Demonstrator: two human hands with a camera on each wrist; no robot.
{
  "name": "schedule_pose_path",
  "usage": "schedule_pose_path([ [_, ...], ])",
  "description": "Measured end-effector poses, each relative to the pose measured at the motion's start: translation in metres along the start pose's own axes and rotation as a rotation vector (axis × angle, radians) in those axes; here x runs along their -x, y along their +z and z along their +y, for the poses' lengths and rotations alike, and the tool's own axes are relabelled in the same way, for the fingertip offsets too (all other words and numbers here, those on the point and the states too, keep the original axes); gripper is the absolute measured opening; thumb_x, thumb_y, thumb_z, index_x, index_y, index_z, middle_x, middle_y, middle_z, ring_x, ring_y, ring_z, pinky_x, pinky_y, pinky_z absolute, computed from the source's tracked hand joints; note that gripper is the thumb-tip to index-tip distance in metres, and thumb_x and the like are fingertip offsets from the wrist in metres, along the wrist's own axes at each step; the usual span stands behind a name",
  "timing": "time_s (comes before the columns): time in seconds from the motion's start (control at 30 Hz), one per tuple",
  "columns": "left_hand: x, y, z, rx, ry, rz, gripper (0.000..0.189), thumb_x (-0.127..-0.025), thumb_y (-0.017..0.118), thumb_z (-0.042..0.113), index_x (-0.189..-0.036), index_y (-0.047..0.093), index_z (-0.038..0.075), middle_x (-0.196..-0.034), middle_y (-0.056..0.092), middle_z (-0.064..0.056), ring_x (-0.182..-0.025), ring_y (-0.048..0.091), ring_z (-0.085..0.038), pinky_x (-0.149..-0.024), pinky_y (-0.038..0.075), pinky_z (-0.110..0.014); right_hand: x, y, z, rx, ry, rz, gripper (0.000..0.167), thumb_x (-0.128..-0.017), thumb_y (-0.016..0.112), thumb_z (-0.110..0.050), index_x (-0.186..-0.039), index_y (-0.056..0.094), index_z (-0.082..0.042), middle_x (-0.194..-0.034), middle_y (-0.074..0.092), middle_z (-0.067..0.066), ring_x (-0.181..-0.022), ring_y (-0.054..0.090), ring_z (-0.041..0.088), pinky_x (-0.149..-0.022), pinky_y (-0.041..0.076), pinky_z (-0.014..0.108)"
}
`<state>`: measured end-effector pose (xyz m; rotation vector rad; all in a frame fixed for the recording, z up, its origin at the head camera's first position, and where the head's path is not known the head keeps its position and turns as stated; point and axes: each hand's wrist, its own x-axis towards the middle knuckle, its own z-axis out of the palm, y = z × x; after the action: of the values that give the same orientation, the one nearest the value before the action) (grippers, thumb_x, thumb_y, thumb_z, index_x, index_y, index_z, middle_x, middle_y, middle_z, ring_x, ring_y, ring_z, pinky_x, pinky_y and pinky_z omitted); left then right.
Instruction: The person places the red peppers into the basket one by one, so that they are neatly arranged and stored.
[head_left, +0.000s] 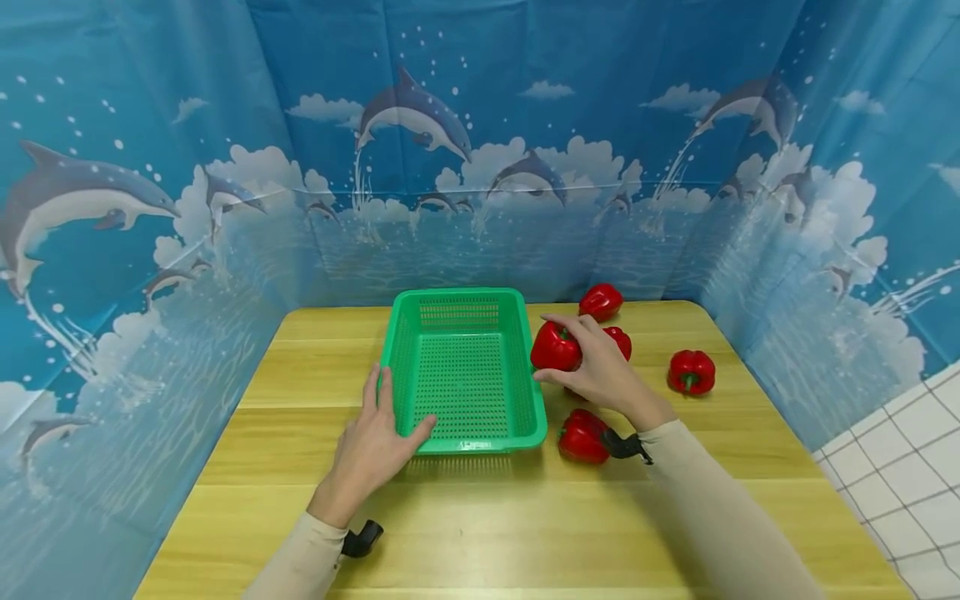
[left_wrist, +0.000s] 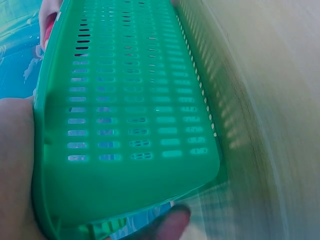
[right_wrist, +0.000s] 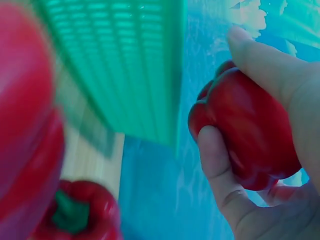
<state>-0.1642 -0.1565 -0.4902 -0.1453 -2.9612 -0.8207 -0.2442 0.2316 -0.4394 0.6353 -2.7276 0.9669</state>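
Observation:
My right hand (head_left: 600,367) grips a red bell pepper (head_left: 555,347) between thumb and fingers, raised beside the right rim of a green plastic basket (head_left: 528,375). In the right wrist view, fingers and thumb curl round this pepper (right_wrist: 250,125). At the basket's front left corner my left hand (head_left: 375,450) rests with fingers straight along the left side and thumb spread over the front rim. The left wrist view shows the slotted basket wall (left_wrist: 135,185) close to that hand. The basket's perforated floor is bare.
Near the right hand lie a red pepper (head_left: 583,437) in front, another (head_left: 600,302) at the back edge and one (head_left: 621,340) partly hidden behind the hand. A further pepper (head_left: 692,372) sits farther right on the wooden table (head_left: 480,533). A dolphin-print curtain (head_left: 480,233) surrounds the table.

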Motion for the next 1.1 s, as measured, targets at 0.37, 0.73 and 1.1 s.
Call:
schedule_pose_path([
  [0.37,0.004,-0.002,0.003,0.042,-0.016,-0.003,0.118,-0.109,0.073,0.062,-0.188,0.006,0.006,-0.198,0.0,-0.015,-0.051,0.05,-0.02,-0.045,0.04,-0.032,-0.052,0.025,-0.03,-0.094,-0.046,-0.091,0.079,-0.11,0.083,-0.041,-0.178,0.045,-0.029,-0.154,0.059,0.019,-0.133,0.069,0.042,-0.101,0.071,0.059],
  [0.73,-0.01,-0.004,0.01,0.058,-0.087,0.052,0.104,-0.111,0.07,0.062,-0.182,0.021,0.004,-0.186,0.03,-0.026,-0.056,0.056,-0.026,-0.048,0.044,-0.037,-0.103,0.047,-0.051,-0.107,-0.02,-0.186,0.089,-0.11,0.081,-0.035,-0.18,0.036,-0.004,-0.168,0.054,0.02,-0.144,0.066,0.039,-0.111,0.067,0.058],
  [1.1,-0.009,-0.001,0.008,0.013,-0.081,0.014,0.113,-0.112,0.066,0.066,-0.188,0.007,0.007,-0.18,0.039,-0.032,-0.054,0.053,-0.025,-0.048,0.042,-0.036,-0.132,0.091,-0.054,-0.122,0.057,-0.235,0.068,-0.11,0.081,-0.034,-0.166,0.052,-0.008,-0.152,0.065,0.02,-0.138,0.065,0.038,-0.108,0.067,0.053],
])
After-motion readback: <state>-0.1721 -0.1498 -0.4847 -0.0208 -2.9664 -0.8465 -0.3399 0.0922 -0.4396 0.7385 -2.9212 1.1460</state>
